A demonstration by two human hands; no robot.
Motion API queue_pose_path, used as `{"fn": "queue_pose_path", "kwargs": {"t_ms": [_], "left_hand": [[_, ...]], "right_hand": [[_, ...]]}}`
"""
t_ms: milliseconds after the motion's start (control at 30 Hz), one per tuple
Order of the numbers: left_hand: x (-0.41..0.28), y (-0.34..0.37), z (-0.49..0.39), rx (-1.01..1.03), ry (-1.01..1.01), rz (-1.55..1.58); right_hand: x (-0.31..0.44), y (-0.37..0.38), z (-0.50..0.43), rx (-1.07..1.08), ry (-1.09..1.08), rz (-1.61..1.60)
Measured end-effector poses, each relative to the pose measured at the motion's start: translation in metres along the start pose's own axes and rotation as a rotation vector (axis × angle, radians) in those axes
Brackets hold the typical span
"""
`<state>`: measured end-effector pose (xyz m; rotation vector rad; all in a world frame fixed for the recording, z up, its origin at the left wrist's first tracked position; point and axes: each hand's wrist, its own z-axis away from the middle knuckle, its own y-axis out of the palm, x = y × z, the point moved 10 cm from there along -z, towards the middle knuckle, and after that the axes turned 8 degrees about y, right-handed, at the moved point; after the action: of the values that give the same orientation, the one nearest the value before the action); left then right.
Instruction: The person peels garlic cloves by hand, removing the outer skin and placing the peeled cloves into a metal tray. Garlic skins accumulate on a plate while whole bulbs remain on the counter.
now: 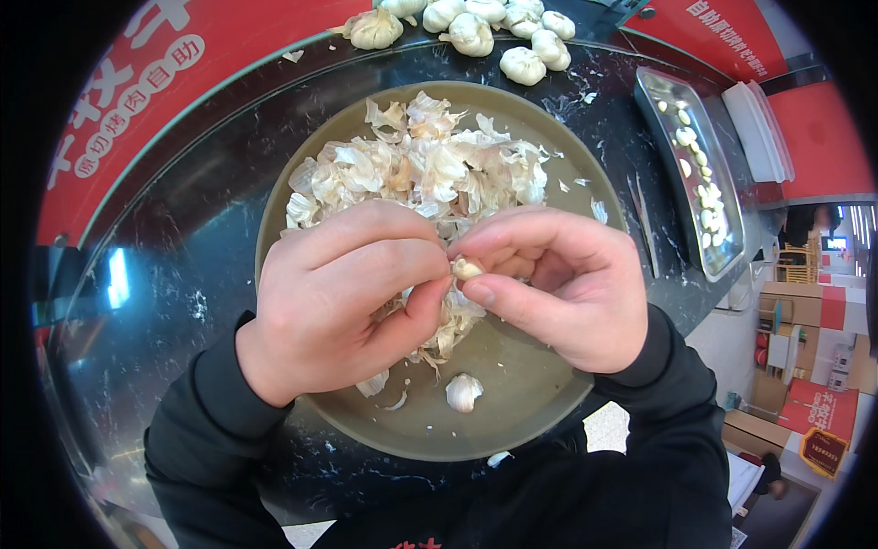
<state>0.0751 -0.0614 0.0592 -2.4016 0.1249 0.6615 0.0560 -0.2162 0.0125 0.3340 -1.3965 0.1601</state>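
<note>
A small garlic clove [468,267] is pinched between the thumb and fingers of my right hand [569,288]. My left hand [350,295] meets it from the other side, its thumb and fingertips pressed together at the clove's end; whether they grip a bit of skin is too small to tell. Both hands are over a round olive-brown tray [535,418]. A heap of papery garlic skins [439,165] covers the tray's far half and runs beneath my hands. Nearer to me, part of a garlic bulb [465,393] rests on the tray floor.
Several whole garlic bulbs [473,34] lie beyond the tray on the dark marbled counter [185,274]. To the right are a pair of metal tweezers [643,226] and a steel pan [720,199] with peeled cloves [706,199]. A white plastic container [754,130] stands past the pan.
</note>
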Motion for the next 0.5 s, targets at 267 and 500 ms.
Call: {"fn": "queue_pose_path", "kwargs": {"t_ms": [267, 500], "left_hand": [[0.005, 0.002, 0.001, 0.011, -0.114, 0.096], [0.001, 0.008, 0.002, 0.053, -0.053, 0.096]], "right_hand": [[0.0, 0.002, 0.003, -0.036, 0.067, 0.06], [-0.008, -0.011, -0.004, -0.046, 0.13, -0.201]]}}
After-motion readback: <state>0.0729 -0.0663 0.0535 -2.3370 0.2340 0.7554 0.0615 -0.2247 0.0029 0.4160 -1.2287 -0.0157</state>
